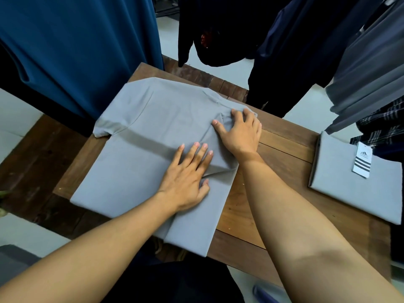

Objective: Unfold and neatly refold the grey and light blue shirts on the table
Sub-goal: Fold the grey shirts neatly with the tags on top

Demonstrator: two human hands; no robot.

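Head view, looking down: where is the grey shirt (140, 132) lying?

— Spread flat on the wooden table (284, 145), collar end away from the person, hem reaching the near edge. Its left sleeve (107, 127) sticks out to the side. The right side is turned in over the body, leaving a creased flap (220, 158).

— And the hands?

— Both are on the cloth and grasp nothing. The left hand (185, 178) lies palm down on the middle of the shirt, fingers straight and close together, their tips at the edge of that flap. The right hand (240, 132) is just beyond it, fingers spread, pressing down the bunched fabric near the shoulder.

— Anything else on the table?

— A second folded shirt (341, 193), greyish too, lies at the right end, well apart from the first. A white tag (361, 160) with dark stripes lies on it.

— Around the table?

— Hanging clothes: a blue garment (76, 51) at the far left, dark garments (218, 29) straight ahead, grey garments (371, 73) and a plaid piece (382, 123) on the right.
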